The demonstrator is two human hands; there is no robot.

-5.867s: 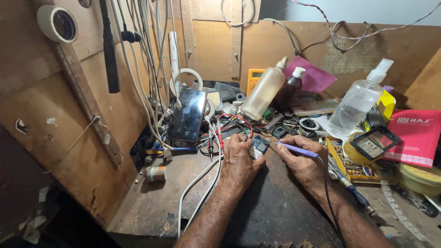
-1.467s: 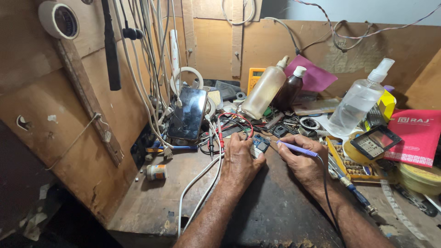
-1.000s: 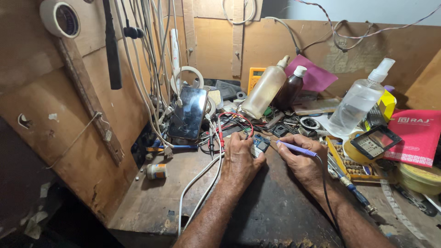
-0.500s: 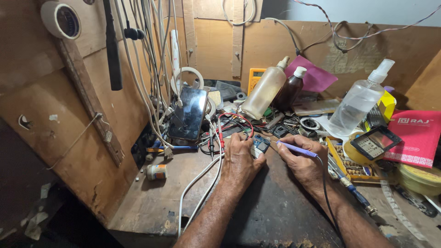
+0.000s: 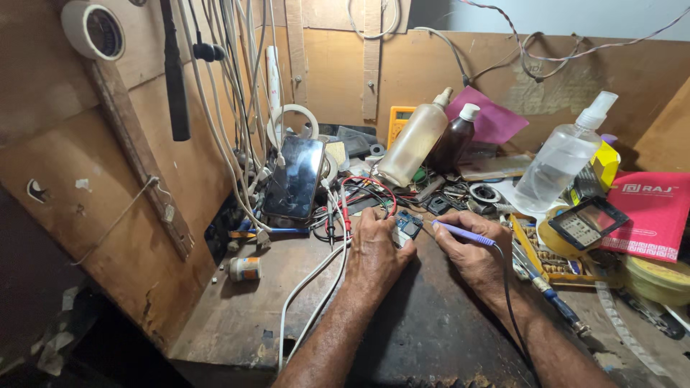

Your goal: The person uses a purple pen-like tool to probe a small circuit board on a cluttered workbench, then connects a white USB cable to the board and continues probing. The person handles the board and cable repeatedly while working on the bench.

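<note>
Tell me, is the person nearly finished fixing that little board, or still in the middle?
Still in the middle, it seems. Already done: the small circuit board lies bare on the bench. In hand: the left hand steadies it while the right hand points a purple soldering iron at its edge. Left: tools, bottles and loose parts are scattered around; how many joints remain is too small to tell.

Worn dark wooden workbench [image 5: 431, 338] is carrying heavy clutter. Both hands are resting on it mid-bench: left hand [image 5: 375, 253] beside a small blue circuit board [image 5: 407, 225], right hand [image 5: 476, 251] just right of it. A black phone [image 5: 295, 178] is leaning at far left, small cylinder [image 5: 245, 268] lying near left, white cable [image 5: 309, 284] trailing toward the near edge. Bottles [image 5: 413, 147] are standing far, red booklet [image 5: 647, 215] lying far right.
</note>
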